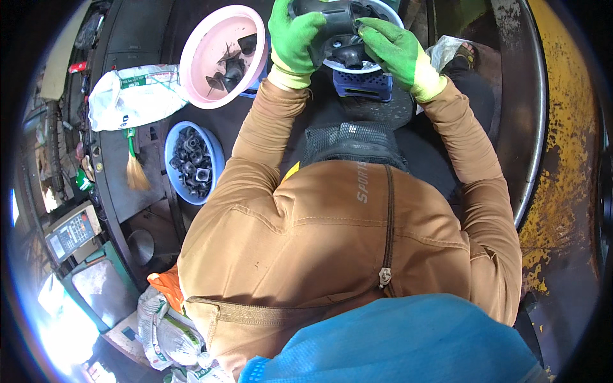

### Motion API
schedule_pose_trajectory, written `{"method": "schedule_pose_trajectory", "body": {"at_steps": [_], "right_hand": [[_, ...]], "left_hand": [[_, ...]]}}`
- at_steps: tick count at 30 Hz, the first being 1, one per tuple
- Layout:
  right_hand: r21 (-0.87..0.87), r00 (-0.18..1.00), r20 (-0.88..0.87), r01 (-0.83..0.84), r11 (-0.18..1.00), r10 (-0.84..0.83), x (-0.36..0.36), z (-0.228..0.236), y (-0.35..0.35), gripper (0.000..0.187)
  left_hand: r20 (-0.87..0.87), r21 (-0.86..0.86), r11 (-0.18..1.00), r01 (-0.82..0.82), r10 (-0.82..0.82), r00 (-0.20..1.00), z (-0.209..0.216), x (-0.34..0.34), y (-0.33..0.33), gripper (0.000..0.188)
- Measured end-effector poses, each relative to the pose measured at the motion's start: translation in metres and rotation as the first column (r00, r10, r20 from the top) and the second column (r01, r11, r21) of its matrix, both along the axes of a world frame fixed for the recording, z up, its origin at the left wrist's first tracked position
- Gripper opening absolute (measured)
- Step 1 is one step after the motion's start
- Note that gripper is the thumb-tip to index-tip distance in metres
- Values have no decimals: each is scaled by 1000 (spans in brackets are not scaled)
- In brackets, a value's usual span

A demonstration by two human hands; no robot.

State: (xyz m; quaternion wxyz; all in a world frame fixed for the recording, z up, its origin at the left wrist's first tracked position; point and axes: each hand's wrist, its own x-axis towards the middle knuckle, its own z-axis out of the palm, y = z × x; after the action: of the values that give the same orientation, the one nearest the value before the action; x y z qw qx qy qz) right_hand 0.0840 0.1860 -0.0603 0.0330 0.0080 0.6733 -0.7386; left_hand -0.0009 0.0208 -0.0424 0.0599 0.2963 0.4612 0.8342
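Both hands wear bright green gloves with pale yellow cuffs, and both are closed on 1 dark plastic part (pixel 337 29) near the top edge of the view. The left hand (pixel 292 39) wraps its side from the left, fingers curled over the top. The right hand (pixel 397 51) grips it from the right, w/ the fingertips pressed on the upper face.

The part is black to dark grey, chunky, w/ a round short stub pointing down at its bottom and some ribs or openings on the body; finer detail is too small to tell. It is held just above a white-rimmed bowl (pixel 391 14), which sits over a blue slotted crate (pixel 365 86).

To the left is a pink basin (pixel 204 45) w/ a few black pieces inside, approx 3 or 4. Lower left, a blue bowl (pixel 171 148) is full of small dark ring-like parts. Beside them lie a white printed sack (pixel 131 96) and a small hand broom (pixel 135 167) w/ green handle. The person wears a tan long-sleeve jacket.
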Motion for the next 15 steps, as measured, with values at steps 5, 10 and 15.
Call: {"method": "schedule_pose_trajectory", "body": {"at_steps": [5, 10, 15], "right_hand": [[65, 985, -172, -12, 998, 23, 4, -3, -3, 36], [-295, 997, 69, 3, 955, 19, 10, 2, -8, 34], [-563, 967, 161, -73, 823, 196, 18, 15, -8, 28]], "left_hand": [[-427, -133, 958, -255, 177, 887, 3, -6, 0, 84], [-773, -101, 926, -363, 157, 615, 9, -19, -3, 76], [-971, -66, 913, -402, 33, 236, 19, -34, -9, 67]]}}
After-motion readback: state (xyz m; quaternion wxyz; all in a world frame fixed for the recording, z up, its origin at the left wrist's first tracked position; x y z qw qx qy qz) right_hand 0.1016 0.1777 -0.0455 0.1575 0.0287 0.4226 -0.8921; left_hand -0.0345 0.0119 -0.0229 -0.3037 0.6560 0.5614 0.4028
